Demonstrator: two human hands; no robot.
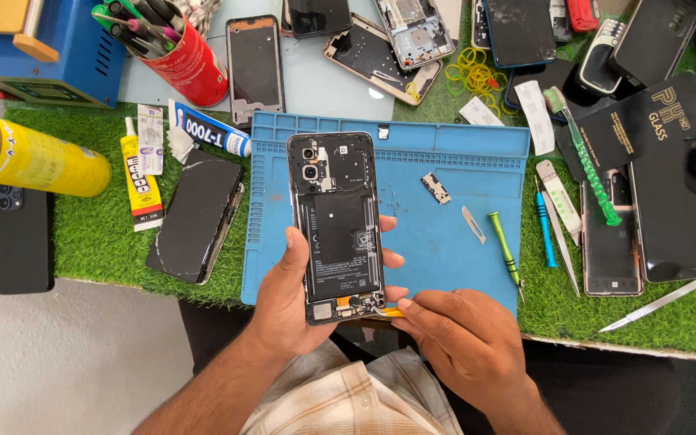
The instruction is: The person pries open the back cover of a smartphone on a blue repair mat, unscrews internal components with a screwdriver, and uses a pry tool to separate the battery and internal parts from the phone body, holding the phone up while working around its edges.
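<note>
Left hand [290, 300] is wrapped around an opened phone [338, 227], thumb along its left edge and fingertips showing past its right edge. The phone is a flat, round-cornered slab held face down with the back cover off: black matte battery in the middle, dark shielding and two glossy camera lenses at the far end, small metallic connectors at the near end.

Right hand [461, 337] is pinched narrow on a thin yellow tool [387, 311], whose tip meets the near right corner of the phone; most of the tool is hidden under the fingers.

Under and beyond both hands lies a blue work mat [445, 242], smooth rubbery surface with moulded ridges along its edges, resting on green artificial turf [98, 234] with a coarse tufted pile.

Just beyond the right hand, on the mat: a green-handled screwdriver [506, 250], slim and ribbed, a small grey blade [472, 223], and a small metal part [436, 188].

Left of the left hand, on the turf: a cracked dark phone panel [195, 217], glossy.

Farther left: a yellow glue tube [140, 173], soft and crimped.
</note>
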